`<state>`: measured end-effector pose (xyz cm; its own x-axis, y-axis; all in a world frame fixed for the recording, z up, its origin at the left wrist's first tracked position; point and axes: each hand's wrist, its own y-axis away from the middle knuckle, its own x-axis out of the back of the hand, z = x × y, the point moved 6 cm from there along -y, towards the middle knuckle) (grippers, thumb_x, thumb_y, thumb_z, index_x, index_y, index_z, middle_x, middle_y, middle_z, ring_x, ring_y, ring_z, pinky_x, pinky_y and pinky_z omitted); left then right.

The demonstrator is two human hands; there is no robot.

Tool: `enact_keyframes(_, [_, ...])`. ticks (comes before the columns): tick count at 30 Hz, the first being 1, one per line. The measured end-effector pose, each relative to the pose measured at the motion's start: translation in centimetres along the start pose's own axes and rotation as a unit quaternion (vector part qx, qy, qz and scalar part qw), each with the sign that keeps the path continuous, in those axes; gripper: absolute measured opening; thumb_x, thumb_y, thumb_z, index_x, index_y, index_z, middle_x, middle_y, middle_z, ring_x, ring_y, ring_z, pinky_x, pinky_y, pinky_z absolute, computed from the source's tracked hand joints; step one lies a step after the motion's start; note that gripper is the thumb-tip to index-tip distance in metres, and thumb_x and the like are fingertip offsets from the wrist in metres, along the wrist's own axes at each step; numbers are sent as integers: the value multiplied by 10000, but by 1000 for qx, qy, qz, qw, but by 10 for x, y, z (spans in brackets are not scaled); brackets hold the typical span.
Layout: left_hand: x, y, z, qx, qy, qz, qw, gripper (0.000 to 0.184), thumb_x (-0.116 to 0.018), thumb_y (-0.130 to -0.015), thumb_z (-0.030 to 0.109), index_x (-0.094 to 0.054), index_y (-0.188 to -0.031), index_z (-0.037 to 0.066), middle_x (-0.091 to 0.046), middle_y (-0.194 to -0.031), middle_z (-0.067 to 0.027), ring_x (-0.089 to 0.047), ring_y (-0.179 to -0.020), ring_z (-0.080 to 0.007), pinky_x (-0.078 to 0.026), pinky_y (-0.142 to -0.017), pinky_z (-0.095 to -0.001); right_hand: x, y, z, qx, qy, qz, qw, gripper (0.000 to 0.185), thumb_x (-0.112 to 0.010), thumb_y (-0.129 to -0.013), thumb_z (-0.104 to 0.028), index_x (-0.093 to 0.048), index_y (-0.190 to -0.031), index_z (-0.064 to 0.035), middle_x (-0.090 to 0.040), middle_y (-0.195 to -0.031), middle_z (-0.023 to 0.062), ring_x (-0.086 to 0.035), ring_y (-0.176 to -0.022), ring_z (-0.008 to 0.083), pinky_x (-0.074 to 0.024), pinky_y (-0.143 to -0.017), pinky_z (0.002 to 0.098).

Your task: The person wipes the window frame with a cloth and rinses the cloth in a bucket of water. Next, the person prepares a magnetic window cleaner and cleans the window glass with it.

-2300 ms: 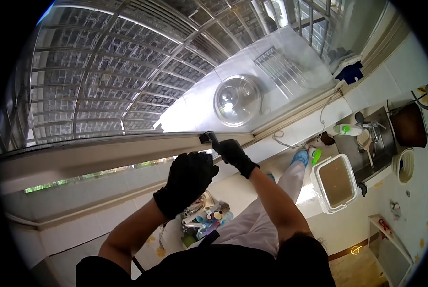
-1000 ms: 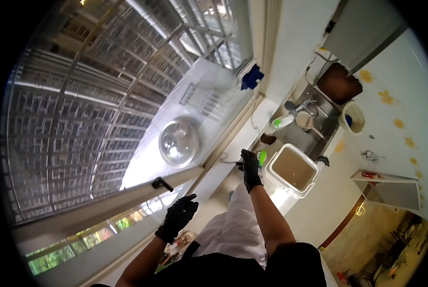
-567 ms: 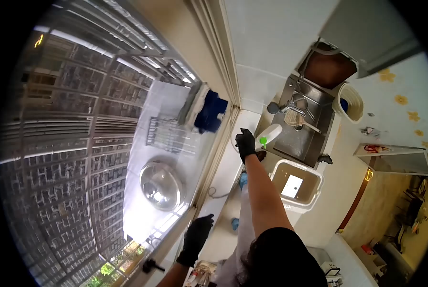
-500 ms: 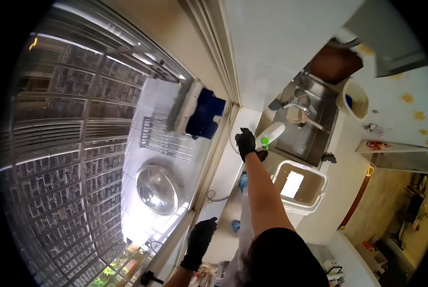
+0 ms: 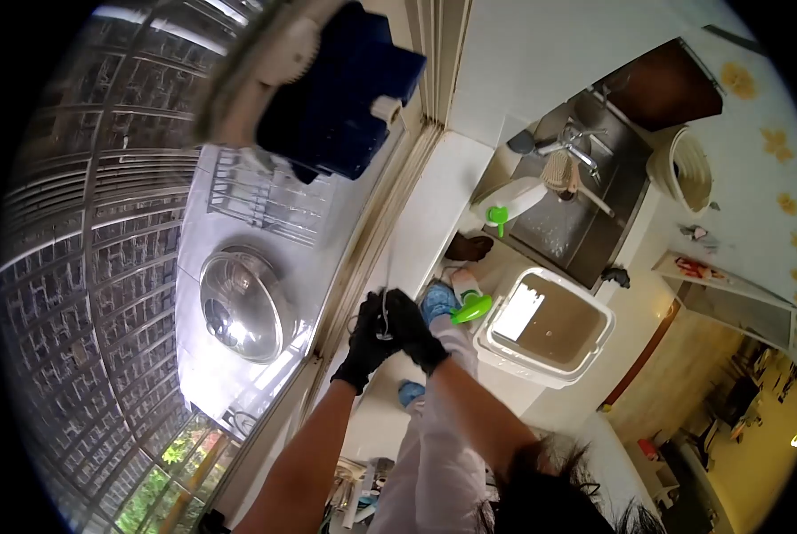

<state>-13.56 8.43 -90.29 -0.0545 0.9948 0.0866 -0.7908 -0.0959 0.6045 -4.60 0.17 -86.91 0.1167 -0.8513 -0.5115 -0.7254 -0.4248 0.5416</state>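
My left hand (image 5: 367, 345), in a black glove, is closed beside my right hand (image 5: 409, 329), also gloved in black. The two meet in front of the window frame, fingers curled round a thin pale cord (image 5: 386, 303). A small loop of it shows by my left fingers. Just past my right hand are a spray bottle with a green head (image 5: 471, 308) and a blue-covered foot (image 5: 437, 303). A dark blue device with a pale edge (image 5: 345, 98) sits at the upper left, near the window opening.
A white tub of brownish water (image 5: 550, 325) stands right of my hands. Beyond it are a steel sink (image 5: 585, 240), a bottle with a green cap (image 5: 514, 203) and a pale bucket (image 5: 683, 178). Outside the window are a metal bowl (image 5: 242, 307) and a wire rack (image 5: 265, 200).
My right hand has come back from near the sink to meet my left, which has moved up. Both now grip the cord. The view has shifted, and the blue device appears larger and higher.
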Motion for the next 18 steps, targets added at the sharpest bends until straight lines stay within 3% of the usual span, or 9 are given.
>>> enact_keyframes(1, [-5, 19, 66, -90, -86, 10, 992, 1015, -855, -598, 98, -264, -1422, 58, -445, -1335, -127, -435, -1230, -238, -435, -981, -349, -5, 18, -15, -51, -32, 14, 998, 150, -496, -954, -227, -531, -950, -81, -565, -791, 41, -579, -654, 154, -498, -576, 277])
enact_keyframes(4, [-36, 76, 83, 164, 294, -178, 925, 405, -618, -873, 72, -501, -1252, -12, -576, -1189, -100, -580, -1038, -186, -492, -911, -333, -37, 64, -113, -153, -31, 20, 988, 153, -505, -950, -225, -544, -954, -77, -585, -811, 39, -590, -713, 155, -492, -589, 270])
enact_keyframes(5, [-43, 109, 132, 143, 224, -203, 942, 317, -566, -907, 86, -540, -1204, -21, -601, -1144, -103, -603, -986, -192, -504, -888, -339, -38, 60, -116, -78, 78, -6, 994, 157, -511, -948, -230, -547, -934, -77, -601, -833, 44, -602, -715, 164, -492, -596, 283])
enact_keyframes(6, [-50, 144, 185, 121, 149, -227, 955, 261, -513, -940, 100, -578, -1156, -31, -626, -1100, -106, -627, -933, -198, -515, -865, -345, -36, 60, -143, 114, 465, 40, 877, 188, -518, -945, -266, -565, -944, -84, -617, -856, 52, -609, -755, 183, -498, -660, 315])
enact_keyframes(8, [-58, 204, 168, 151, 195, -216, 945, 240, -518, -935, 100, -610, -1113, -33, -638, -1082, -115, -641, -896, -201, -519, -832, -325, -48, 51, -203, 266, 356, 82, 892, 289, -508, -944, -348, -565, -1093, -106, -636, -1003, 80, -615, -884, 209, -487, -767, 357])
enact_keyframes(10, [-54, 271, 164, 195, 165, -187, 949, 243, -500, -941, 108, -626, -1088, -39, -651, -1074, -116, -641, -910, -189, -515, -820, -308, -97, 55, -290, 99, -41, 62, 992, 423, -488, -940, -422, -500, -1252, -136, -604, -1155, 102, -591, -1006, 220, -466, -842, 380])
enact_keyframes(15, [-18, 391, 190, 56, -117, -247, 960, 271, -493, -939, 187, -644, -1095, 26, -657, -1063, -111, -630, -953, -198, -475, -877, -304, -154, -13, -350, 18, -31, 14, 999, 400, -519, -918, -457, -504, -1211, -185, -627, -1054, 46, -610, -948, 177, -516, -746, 382])
enact_keyframes(16, [-13, 412, 213, 64, -173, -246, 951, 287, -507, -935, 214, -627, -1125, 37, -638, -1103, -134, -613, -1010, -218, -444, -944, -325, -160, -9, -364, 82, -10, -33, 996, 374, -531, -914, -451, -524, -1171, -180, -633, -988, 35, -620, -884, 162, -527, -693, 366])
enact_keyframes(18, [-5, 433, 294, -134, -132, -206, 960, 293, -514, -939, 268, -655, -1029, 27, -665, -984, -121, -632, -948, -200, -464, -899, -323, -168, -34, -386, 313, 105, -154, 931, 340, -537, -917, -436, -568, -1096, -149, -646, -878, 10, -634, -739, 126, -536, -595, 303])
